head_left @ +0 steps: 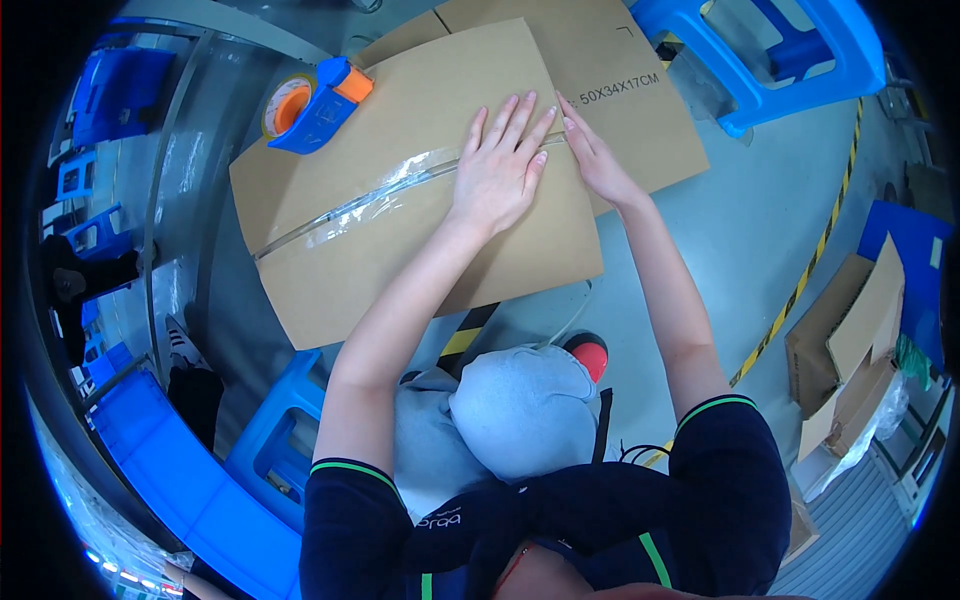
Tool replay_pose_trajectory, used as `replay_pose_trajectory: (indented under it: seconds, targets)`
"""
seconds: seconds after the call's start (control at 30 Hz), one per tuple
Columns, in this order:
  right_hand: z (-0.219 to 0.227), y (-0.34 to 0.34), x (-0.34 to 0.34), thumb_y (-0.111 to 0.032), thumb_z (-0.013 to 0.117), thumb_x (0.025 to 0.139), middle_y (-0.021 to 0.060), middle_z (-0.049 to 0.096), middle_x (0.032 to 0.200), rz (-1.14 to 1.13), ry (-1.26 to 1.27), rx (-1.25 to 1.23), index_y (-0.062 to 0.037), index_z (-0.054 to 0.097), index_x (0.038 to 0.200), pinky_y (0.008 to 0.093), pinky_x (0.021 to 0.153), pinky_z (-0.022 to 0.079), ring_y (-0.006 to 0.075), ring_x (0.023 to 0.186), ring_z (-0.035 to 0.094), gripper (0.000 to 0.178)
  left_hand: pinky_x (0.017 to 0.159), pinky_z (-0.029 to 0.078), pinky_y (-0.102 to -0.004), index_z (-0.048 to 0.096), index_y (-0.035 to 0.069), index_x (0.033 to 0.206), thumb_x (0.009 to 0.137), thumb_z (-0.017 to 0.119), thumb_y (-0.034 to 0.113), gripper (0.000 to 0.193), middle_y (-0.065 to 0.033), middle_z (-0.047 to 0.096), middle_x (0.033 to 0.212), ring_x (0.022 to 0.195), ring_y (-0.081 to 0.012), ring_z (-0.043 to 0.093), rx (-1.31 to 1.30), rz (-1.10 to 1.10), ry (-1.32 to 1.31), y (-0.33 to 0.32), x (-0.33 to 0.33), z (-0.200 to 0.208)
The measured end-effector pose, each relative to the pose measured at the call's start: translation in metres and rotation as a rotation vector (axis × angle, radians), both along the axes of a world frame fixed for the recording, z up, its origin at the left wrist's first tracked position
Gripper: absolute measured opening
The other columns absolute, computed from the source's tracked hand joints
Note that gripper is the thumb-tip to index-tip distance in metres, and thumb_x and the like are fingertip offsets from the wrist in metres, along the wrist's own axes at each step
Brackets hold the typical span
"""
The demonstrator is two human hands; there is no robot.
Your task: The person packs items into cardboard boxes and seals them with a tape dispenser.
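Note:
A brown cardboard box stands in front of me, its top flaps meeting along a centre seam. Clear packing tape runs along that seam, shiny and slightly wrinkled. My left hand lies flat on the top over the right part of the tape, fingers spread. Against the box's right edge, at the seam's end, rests my right hand with its fingers stretched out; its fingertips are partly hidden. On the box's far left corner sits a blue and orange tape dispenser with a tape roll in it.
Flat cardboard with print lies beyond the box. A blue plastic stool is at the far right, another stool at near left. Opened cartons stand on the right. Yellow-black tape marks the floor. Another person's shoe shows at left.

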State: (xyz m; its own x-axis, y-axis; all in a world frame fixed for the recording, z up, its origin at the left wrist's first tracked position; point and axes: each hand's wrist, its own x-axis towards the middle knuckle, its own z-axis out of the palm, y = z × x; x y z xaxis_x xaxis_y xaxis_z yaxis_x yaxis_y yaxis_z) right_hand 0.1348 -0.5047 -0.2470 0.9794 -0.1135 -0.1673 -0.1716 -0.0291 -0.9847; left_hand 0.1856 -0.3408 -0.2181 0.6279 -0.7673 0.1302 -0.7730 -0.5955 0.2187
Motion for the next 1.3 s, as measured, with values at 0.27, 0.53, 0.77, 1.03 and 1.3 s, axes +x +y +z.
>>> replay_pose_trajectory:
  seconds: [0.27,0.53,0.77,1.03,1.3]
  targets:
    - [0.014,-0.01,-0.013,-0.032,0.034,0.101,0.0064,0.024,0.152,0.063,0.337,0.347,-0.0191,0.017,0.15,0.037,0.112,0.022,0.0222,0.139,0.024,0.053,0.115,0.012,-0.0449,0.031,0.02,0.144,0.096,0.033,0.032,0.049,-0.0074,0.024,0.151,0.14,-0.0223,0.021,0.011,0.022,0.0,0.001,-0.003,-0.001]
    - [0.001,-0.018,-0.017,-0.039,0.037,0.099,0.0033,0.023,0.152,0.092,0.338,0.282,-0.0219,0.017,0.15,0.0381,0.11,0.025,0.0199,0.138,0.024,0.057,0.115,0.011,-0.0445,0.031,0.017,0.144,0.095,0.035,0.032,0.051,-0.0088,0.024,0.151,0.14,-0.0205,0.02,-0.011,0.021,0.009,-0.002,-0.003,-0.001]
    - [0.024,0.022,0.014,-0.043,0.031,0.1,0.0073,0.029,0.15,-0.29,0.412,0.364,-0.0158,0.028,0.147,0.0324,0.11,0.024,0.021,0.135,0.031,0.054,0.115,0.01,-0.0446,0.032,0.017,0.144,0.095,0.036,0.032,0.051,-0.009,0.024,0.151,0.14,-0.0204,0.021,-0.024,0.029,0.008,0.001,-0.002,-0.002]
    - [-0.015,-0.015,0.016,-0.043,0.025,0.101,0.0124,0.029,0.149,-0.063,0.214,-0.244,-0.0122,0.023,0.147,0.0371,0.114,0.016,0.027,0.139,0.025,0.056,0.115,0.01,-0.0445,0.033,0.017,0.143,0.095,0.036,0.032,0.05,-0.0087,0.026,0.15,0.14,-0.0203,0.021,-0.053,0.022,0.021,-0.003,-0.002,-0.002]
    - [-0.003,0.02,0.036,-0.039,0.024,0.1,0.0142,0.025,0.15,-0.108,-0.114,-0.725,-0.0062,0.02,0.146,0.0456,0.115,0.009,0.0299,0.142,0.016,0.057,0.115,0.015,-0.041,0.033,0.007,0.142,0.095,0.037,0.03,0.052,-0.0123,0.028,0.149,0.139,-0.0253,0.024,-0.149,0.043,0.031,-0.001,0.0,-0.004]
